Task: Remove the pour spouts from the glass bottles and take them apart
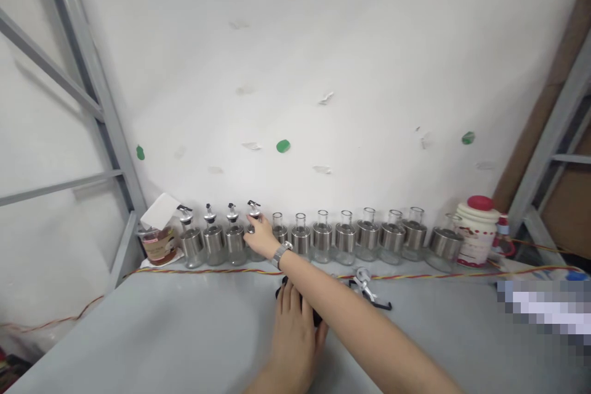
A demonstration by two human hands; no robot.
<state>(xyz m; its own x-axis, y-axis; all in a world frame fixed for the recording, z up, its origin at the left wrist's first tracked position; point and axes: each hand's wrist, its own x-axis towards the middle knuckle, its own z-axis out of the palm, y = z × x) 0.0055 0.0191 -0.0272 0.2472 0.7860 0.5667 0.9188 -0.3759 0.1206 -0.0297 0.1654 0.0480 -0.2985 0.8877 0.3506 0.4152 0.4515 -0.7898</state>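
Note:
My right hand [261, 235] is closed around the top of a glass oil bottle, its fingers at the base of a silver pour spout [253, 206] with a black lever. The bottle stands in a row against the wall. To its left are three bottles with spouts fitted, the closest being this bottle [236, 246]. Right of my hand stand several open-necked bottles, such as this bottle [322, 237], each with a steel sleeve. My left hand [293, 326] lies on the table under my right forearm, fingers stretched over black pieces that it mostly hides.
Loose pour spouts [367, 286] lie on the grey table [184, 332] right of my forearm. A twisted red-yellow cord [207, 271] runs before the bottles. A labelled jar [159, 246] stands at the left end, a white jar with a red lid [478, 234] at the right.

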